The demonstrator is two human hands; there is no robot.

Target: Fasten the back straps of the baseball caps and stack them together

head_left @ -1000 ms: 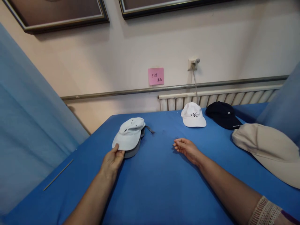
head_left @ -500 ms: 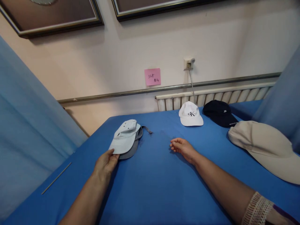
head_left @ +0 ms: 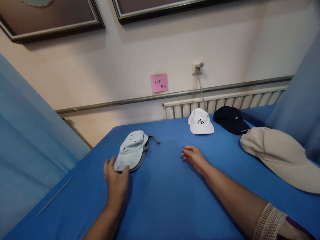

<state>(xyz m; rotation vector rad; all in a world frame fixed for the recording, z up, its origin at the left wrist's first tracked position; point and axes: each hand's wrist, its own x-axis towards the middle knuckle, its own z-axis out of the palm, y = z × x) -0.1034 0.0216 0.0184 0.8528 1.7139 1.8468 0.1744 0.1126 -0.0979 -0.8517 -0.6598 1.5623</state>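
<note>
A pale blue baseball cap (head_left: 131, 151) lies on top of a dark grey cap (head_left: 139, 163), whose brim edge and loose strap show from underneath. My left hand (head_left: 116, 178) is at the front of the pale blue brim, thumb and fingers spread apart; whether a fingertip still touches the brim I cannot tell. To the right, my right hand (head_left: 193, 157) hovers low over the blue cloth, fingers loosely bent and slightly apart, with nothing visible in it.
At the back sit a white cap (head_left: 200, 128) with black letters and a navy cap (head_left: 230, 120). A large beige cap (head_left: 280, 153) lies at the right. A thin stick (head_left: 55, 196) rests at the left. Behind the blue-covered table (head_left: 160, 206) stands a radiator (head_left: 225, 101); curtains hang at both sides.
My left hand has let go of the pale blue brim and its fingers have spread. The cap's raised front has settled lower onto the grey cap. My right hand has hardly moved.
</note>
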